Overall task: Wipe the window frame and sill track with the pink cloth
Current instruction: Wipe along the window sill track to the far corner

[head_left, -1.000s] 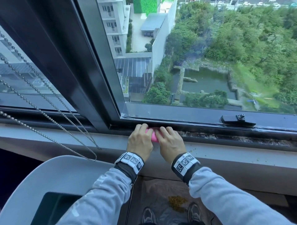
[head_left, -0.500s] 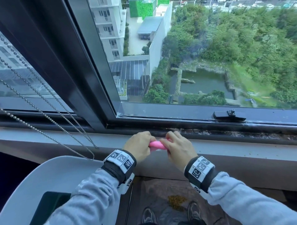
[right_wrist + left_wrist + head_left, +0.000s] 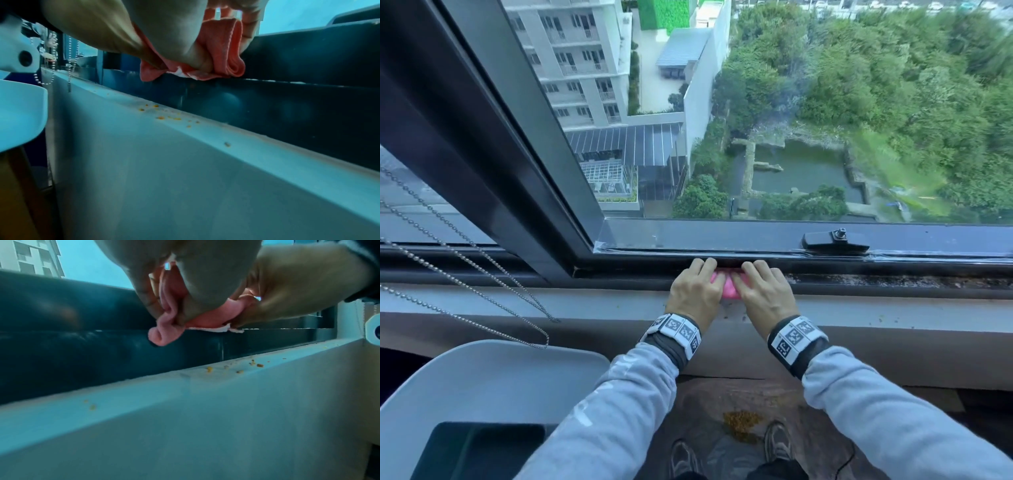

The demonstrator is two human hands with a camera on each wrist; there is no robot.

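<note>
The folded pink cloth (image 3: 729,286) lies bunched between both hands on the dark sill track (image 3: 893,279), just under the lower window frame (image 3: 722,236). My left hand (image 3: 697,282) grips its left part and my right hand (image 3: 762,284) grips its right part, fingertips reaching into the track. From below, the pink cloth (image 3: 164,332) hangs out of the left hand (image 3: 185,280) in rolled folds. In the right wrist view the pink cloth (image 3: 228,58) is squeezed by the right hand (image 3: 185,40) against the frame edge. Most of the cloth is hidden under the fingers.
A black window latch (image 3: 835,241) sits on the frame to the right. Dirt lines the track on the right (image 3: 928,281). Yellow crumbs (image 3: 164,116) dot the pale ledge (image 3: 893,308). Bead chains (image 3: 465,260) hang at left above a white chair (image 3: 482,383).
Both hands pulled the cloth back off the track onto the ledge edge, then pushed it forward again into the track under the frame, slightly to the right of before.
</note>
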